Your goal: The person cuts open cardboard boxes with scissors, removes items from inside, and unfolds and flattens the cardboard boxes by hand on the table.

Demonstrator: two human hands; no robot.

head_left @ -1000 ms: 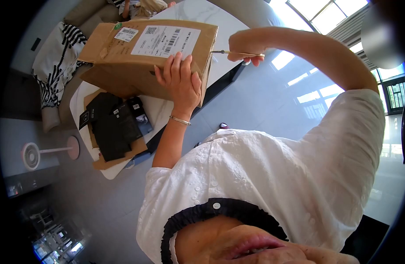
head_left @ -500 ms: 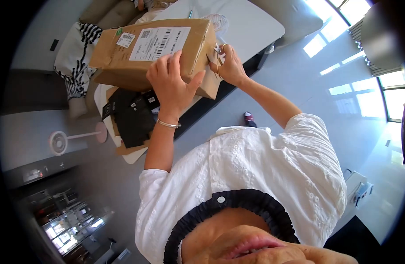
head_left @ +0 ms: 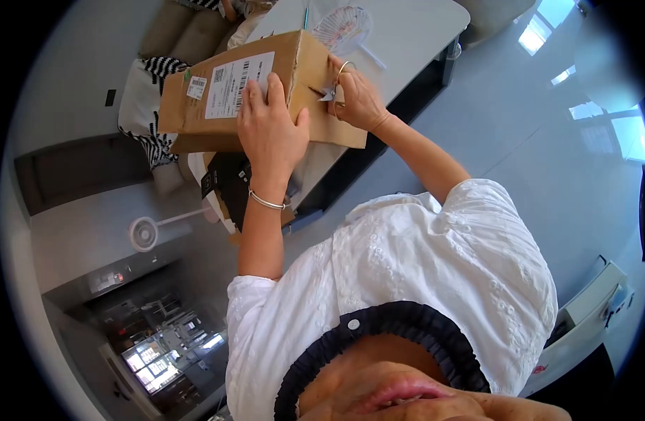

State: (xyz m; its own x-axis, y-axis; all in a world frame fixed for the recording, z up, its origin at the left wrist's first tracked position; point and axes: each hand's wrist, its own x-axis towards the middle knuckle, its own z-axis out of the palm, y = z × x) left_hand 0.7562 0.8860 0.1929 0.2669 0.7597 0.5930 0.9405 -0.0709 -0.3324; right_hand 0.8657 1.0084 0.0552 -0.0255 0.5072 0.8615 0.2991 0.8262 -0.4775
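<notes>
A brown cardboard box (head_left: 196, 123) with a white shipping label lies tilted on the white table. My left hand (head_left: 272, 133) rests on its near side with the fingers spread, partly over the label. My right hand (head_left: 361, 98) grips a pair of scissors (head_left: 328, 94) by the gold-coloured handles. The blades point at the end face of the box, by a dark slit in the cardboard. How deep the tip sits cannot be made out.
On the table (head_left: 413, 35) lie a round hand fan (head_left: 343, 29) with a pale handle and a thin teal stick (head_left: 306, 18). Black flat packaging (head_left: 232, 186) sits below the box. A pedestal fan (head_left: 144, 234) stands to the left. Another person's arm (head_left: 229, 10) shows at the top.
The view has shifted and turned, showing more of the hand fan and the box's end face. The scissors still point into that face; my left hand remains on the box.
</notes>
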